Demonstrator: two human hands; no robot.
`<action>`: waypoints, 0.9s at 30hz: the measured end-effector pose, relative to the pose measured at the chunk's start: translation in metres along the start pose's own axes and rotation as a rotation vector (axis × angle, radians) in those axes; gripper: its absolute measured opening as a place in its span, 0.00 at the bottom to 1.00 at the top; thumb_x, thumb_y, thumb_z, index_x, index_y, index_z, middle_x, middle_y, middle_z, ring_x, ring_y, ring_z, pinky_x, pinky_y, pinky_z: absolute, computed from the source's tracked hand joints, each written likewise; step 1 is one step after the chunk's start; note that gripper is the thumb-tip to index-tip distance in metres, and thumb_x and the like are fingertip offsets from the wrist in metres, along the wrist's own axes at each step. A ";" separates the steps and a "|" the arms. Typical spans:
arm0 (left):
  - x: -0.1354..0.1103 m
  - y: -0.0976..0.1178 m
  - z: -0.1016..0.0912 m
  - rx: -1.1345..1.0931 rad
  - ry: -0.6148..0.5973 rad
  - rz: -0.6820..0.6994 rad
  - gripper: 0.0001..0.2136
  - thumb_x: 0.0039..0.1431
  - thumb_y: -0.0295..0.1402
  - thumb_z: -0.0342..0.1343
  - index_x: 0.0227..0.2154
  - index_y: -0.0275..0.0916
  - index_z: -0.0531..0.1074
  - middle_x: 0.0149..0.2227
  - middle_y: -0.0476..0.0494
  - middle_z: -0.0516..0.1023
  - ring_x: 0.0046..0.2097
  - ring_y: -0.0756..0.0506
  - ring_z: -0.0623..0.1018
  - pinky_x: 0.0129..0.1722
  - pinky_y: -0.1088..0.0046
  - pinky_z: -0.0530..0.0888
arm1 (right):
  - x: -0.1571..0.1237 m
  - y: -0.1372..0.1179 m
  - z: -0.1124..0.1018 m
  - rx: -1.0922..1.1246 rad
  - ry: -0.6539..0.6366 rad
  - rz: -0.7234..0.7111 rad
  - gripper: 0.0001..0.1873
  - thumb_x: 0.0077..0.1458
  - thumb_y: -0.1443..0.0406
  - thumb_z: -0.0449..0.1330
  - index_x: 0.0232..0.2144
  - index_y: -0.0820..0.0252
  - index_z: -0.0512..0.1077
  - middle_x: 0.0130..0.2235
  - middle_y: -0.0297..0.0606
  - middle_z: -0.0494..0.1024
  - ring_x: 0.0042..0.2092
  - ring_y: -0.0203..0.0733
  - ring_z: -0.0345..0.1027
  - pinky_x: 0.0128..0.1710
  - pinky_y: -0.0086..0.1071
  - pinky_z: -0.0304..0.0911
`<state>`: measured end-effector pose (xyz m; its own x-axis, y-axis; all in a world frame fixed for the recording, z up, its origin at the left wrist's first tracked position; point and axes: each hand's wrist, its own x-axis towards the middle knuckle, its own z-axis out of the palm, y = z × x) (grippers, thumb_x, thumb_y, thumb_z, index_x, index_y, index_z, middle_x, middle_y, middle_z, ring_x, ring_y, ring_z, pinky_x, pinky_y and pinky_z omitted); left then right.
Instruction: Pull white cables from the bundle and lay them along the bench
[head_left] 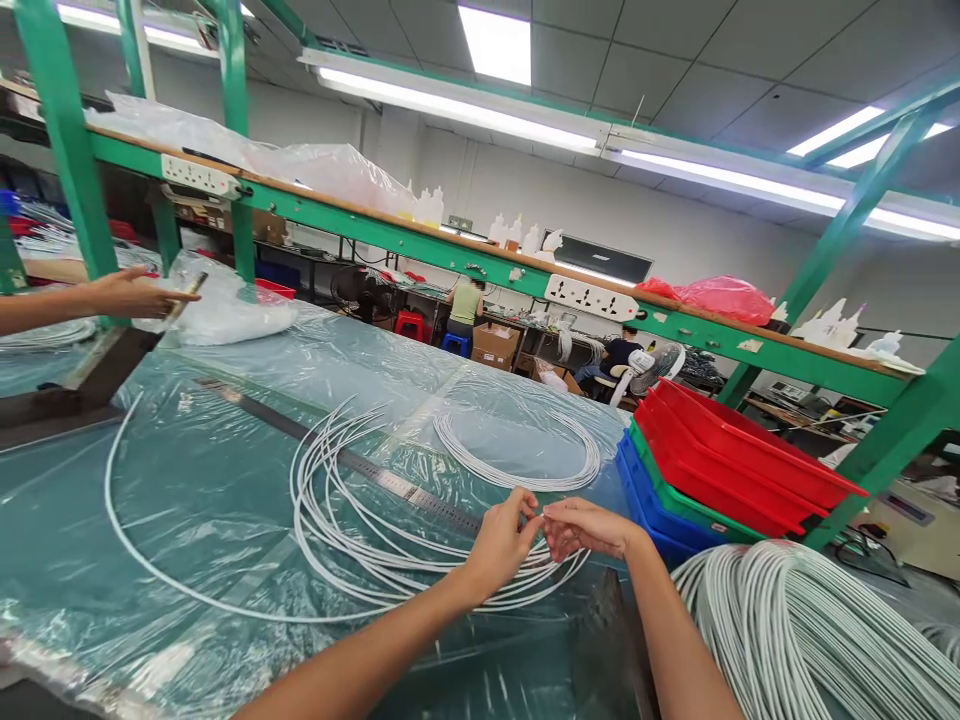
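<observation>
Both hands — left hand (501, 540) & right hand (589, 528) — pinch white cable (352, 520) betw fingertips

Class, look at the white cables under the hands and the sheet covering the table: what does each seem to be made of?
White cables: probably plastic-sheathed wire, smooth and matt, bending in springy loops.
Table sheet: thin clear plastic film, glossy, wrinkled, the green table showing through.

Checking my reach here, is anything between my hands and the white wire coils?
Nothing visible. Both the left hand and right hand are already at the wire coils, fingertips pinching a strand.
</observation>
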<state>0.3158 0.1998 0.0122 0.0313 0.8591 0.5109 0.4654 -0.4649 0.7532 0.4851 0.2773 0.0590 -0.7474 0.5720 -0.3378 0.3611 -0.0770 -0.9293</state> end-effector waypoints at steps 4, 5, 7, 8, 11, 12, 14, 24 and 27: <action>0.001 -0.002 -0.005 0.031 -0.071 0.015 0.05 0.64 0.32 0.49 0.41 0.40 0.63 0.33 0.51 0.76 0.33 0.49 0.74 0.31 0.76 0.65 | 0.003 -0.001 0.005 0.028 -0.060 -0.025 0.27 0.45 0.44 0.68 0.27 0.62 0.69 0.27 0.35 0.71 0.28 0.40 0.68 0.33 0.32 0.66; 0.000 -0.002 -0.006 0.046 -0.100 0.018 0.06 0.64 0.33 0.48 0.43 0.40 0.63 0.34 0.51 0.76 0.31 0.50 0.75 0.30 0.77 0.65 | 0.004 0.000 0.006 0.027 -0.079 -0.033 0.26 0.46 0.45 0.68 0.27 0.62 0.69 0.26 0.34 0.71 0.27 0.39 0.67 0.32 0.32 0.66; -0.003 0.000 -0.007 0.093 -0.159 0.020 0.11 0.65 0.34 0.48 0.48 0.41 0.61 0.36 0.51 0.77 0.30 0.50 0.75 0.28 0.77 0.65 | 0.006 0.003 0.006 0.030 -0.091 -0.042 0.24 0.47 0.47 0.67 0.25 0.62 0.69 0.25 0.34 0.70 0.26 0.39 0.66 0.31 0.32 0.65; -0.006 0.000 -0.010 0.126 -0.188 0.019 0.13 0.64 0.35 0.49 0.51 0.42 0.61 0.36 0.50 0.77 0.30 0.50 0.75 0.28 0.77 0.65 | 0.006 0.005 0.004 0.042 -0.075 -0.049 0.24 0.47 0.48 0.68 0.23 0.62 0.67 0.24 0.34 0.70 0.26 0.38 0.65 0.31 0.32 0.65; -0.020 -0.009 -0.027 0.273 -0.270 0.000 0.13 0.62 0.32 0.51 0.50 0.43 0.64 0.36 0.50 0.77 0.35 0.47 0.76 0.33 0.76 0.66 | 0.002 0.013 -0.006 0.144 0.100 -0.095 0.24 0.42 0.50 0.68 0.19 0.59 0.61 0.22 0.32 0.67 0.26 0.38 0.64 0.31 0.31 0.66; -0.027 -0.015 -0.037 0.333 -0.298 -0.013 0.11 0.62 0.31 0.50 0.48 0.43 0.67 0.36 0.49 0.77 0.37 0.46 0.77 0.35 0.75 0.67 | 0.001 0.016 -0.011 0.190 0.188 -0.111 0.24 0.41 0.51 0.68 0.18 0.58 0.59 0.21 0.31 0.66 0.25 0.38 0.64 0.30 0.31 0.66; -0.043 -0.032 -0.068 0.464 -0.351 -0.052 0.08 0.63 0.29 0.48 0.41 0.42 0.70 0.36 0.47 0.77 0.39 0.45 0.77 0.36 0.74 0.67 | -0.001 0.022 -0.024 0.282 0.371 -0.130 0.23 0.41 0.53 0.66 0.17 0.57 0.56 0.20 0.29 0.62 0.23 0.36 0.61 0.28 0.30 0.66; -0.091 -0.104 -0.313 1.193 -0.276 -0.234 0.18 0.60 0.28 0.35 0.29 0.34 0.70 0.36 0.35 0.73 0.44 0.37 0.71 0.47 0.54 0.64 | -0.003 0.055 -0.067 -0.146 1.032 0.432 0.12 0.59 0.60 0.55 0.26 0.61 0.66 0.24 0.37 0.71 0.22 0.40 0.67 0.19 0.30 0.61; -0.087 -0.122 -0.359 1.375 -0.223 -0.286 0.30 0.64 0.39 0.23 0.28 0.34 0.71 0.29 0.42 0.72 0.36 0.43 0.70 0.44 0.57 0.64 | 0.001 0.060 -0.072 -0.180 0.953 0.498 0.11 0.61 0.60 0.55 0.31 0.63 0.69 0.26 0.38 0.73 0.22 0.41 0.69 0.21 0.30 0.64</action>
<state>-0.0615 0.1044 0.0248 -0.1323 0.9618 0.2398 0.9506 0.1916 -0.2441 0.5464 0.3318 0.0134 0.2167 0.9138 -0.3436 0.6376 -0.3990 -0.6590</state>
